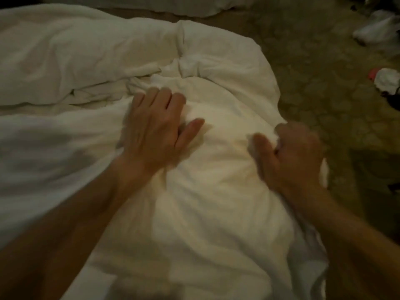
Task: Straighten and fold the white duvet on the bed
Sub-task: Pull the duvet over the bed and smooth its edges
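The white duvet [216, 191] lies rumpled across the bed, filling the left and centre of the frame. The right hand [290, 156], at centre right, has its grip curled tight, pinching a bunch of the duvet's right edge. The left hand [155, 128], in mid-frame, presses flat on the cloth, fingers straight and thumb spread. Patterned carpet [324, 83] shows at the right, with blurred white items [387, 80] lying on it.

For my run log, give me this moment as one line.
left hand: flat, pressing duvet | right hand: gripping duvet edge | duvet: rumpled, unfolded
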Action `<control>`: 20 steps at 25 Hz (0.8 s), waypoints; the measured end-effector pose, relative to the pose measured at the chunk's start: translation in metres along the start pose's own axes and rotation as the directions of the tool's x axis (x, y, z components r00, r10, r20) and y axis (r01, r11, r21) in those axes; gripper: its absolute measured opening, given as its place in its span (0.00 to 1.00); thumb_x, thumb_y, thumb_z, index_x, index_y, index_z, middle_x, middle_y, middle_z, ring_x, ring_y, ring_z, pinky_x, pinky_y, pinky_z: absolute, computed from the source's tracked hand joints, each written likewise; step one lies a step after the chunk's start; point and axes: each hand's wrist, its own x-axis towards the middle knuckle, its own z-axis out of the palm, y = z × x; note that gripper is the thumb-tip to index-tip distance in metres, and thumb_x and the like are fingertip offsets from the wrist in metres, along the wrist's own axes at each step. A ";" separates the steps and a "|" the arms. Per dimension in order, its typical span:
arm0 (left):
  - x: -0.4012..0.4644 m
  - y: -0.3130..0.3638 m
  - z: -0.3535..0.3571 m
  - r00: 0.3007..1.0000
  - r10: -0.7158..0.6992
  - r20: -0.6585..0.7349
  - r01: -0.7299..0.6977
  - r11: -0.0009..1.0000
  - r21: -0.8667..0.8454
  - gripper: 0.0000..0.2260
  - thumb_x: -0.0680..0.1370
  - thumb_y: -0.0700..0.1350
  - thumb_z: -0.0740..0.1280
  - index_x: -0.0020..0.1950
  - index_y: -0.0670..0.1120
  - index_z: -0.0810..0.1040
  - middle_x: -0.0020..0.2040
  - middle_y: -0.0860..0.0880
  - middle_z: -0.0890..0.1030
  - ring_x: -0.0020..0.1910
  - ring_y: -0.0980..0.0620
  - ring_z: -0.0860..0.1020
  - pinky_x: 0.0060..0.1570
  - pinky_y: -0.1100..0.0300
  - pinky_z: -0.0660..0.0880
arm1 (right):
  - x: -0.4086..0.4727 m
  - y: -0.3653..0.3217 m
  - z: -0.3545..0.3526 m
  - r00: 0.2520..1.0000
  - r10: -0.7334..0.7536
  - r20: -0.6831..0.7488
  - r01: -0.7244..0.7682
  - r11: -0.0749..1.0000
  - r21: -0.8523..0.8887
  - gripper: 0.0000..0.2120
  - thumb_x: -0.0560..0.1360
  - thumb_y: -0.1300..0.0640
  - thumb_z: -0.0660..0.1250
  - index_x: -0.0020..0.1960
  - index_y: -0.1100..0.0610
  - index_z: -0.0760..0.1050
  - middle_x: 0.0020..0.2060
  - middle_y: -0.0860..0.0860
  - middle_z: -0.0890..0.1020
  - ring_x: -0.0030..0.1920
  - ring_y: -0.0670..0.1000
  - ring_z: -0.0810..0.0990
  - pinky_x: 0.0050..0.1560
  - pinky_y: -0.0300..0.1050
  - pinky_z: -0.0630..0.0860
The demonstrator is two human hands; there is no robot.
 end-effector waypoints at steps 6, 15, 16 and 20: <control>0.058 -0.022 0.060 0.936 -0.162 0.312 0.106 0.976 0.189 0.34 0.79 0.65 0.42 0.72 0.45 0.68 0.68 0.36 0.69 0.66 0.37 0.66 0.67 0.39 0.60 | 0.058 0.022 0.059 0.921 0.229 0.315 -0.120 0.937 -0.329 0.43 0.75 0.26 0.42 0.64 0.61 0.73 0.64 0.63 0.73 0.66 0.62 0.69 0.68 0.60 0.60; -0.047 0.018 0.101 0.807 -0.193 0.558 0.210 0.977 0.035 0.35 0.78 0.66 0.34 0.81 0.51 0.48 0.81 0.44 0.49 0.80 0.43 0.47 0.73 0.33 0.42 | -0.005 -0.002 0.105 0.787 0.172 0.592 0.023 0.951 -0.307 0.45 0.75 0.28 0.30 0.82 0.56 0.41 0.82 0.57 0.46 0.81 0.56 0.43 0.78 0.65 0.39; -0.043 0.014 0.111 0.789 -0.193 0.584 0.209 0.977 0.039 0.35 0.77 0.65 0.34 0.81 0.51 0.46 0.81 0.45 0.46 0.80 0.44 0.45 0.73 0.34 0.41 | -0.006 0.001 0.114 0.771 0.185 0.609 0.013 0.952 -0.305 0.45 0.76 0.29 0.31 0.82 0.57 0.42 0.82 0.58 0.47 0.81 0.56 0.44 0.78 0.65 0.39; -0.048 0.012 0.110 0.806 -0.172 0.566 0.189 0.982 0.029 0.36 0.77 0.66 0.31 0.81 0.50 0.43 0.81 0.45 0.44 0.80 0.45 0.43 0.73 0.34 0.40 | -0.011 -0.003 0.115 0.801 0.159 0.578 0.016 0.958 -0.285 0.45 0.76 0.29 0.29 0.82 0.58 0.44 0.82 0.59 0.49 0.81 0.57 0.45 0.78 0.65 0.39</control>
